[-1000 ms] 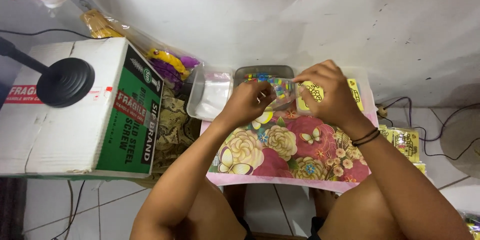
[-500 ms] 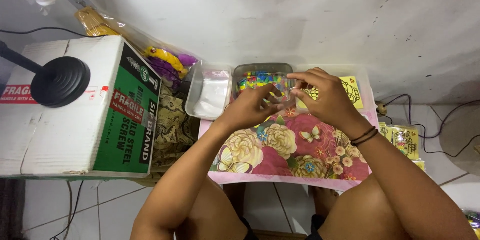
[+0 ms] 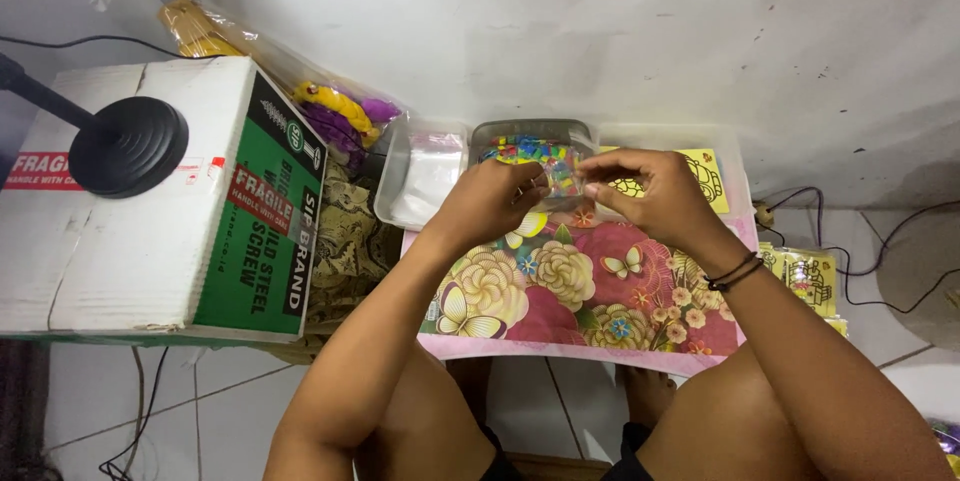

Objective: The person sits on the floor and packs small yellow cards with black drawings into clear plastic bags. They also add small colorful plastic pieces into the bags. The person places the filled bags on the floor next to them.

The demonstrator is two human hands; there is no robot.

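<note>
Over the floral worktop (image 3: 560, 291), left hand (image 3: 490, 203) & right hand (image 3: 650, 191) meet, both pinching a small clear packet of coloured bits (image 3: 562, 176). At 12 o'clock: grey tray (image 3: 530, 131) w/ more coloured pieces; clear tub (image 3: 425, 176) at 10; cardboard box (image 3: 150, 191) far 9.

Surface (image 3: 560, 291): pink cloth, cream and red flowers, butterflies. Cardboard box (image 3: 120, 231): white top, green side. Tray (image 3: 530, 141) of multicoloured beads. Yellow card (image 3: 705, 176). Black wristbands (image 3: 735, 273). Black round lamp base (image 3: 128, 146).
</note>
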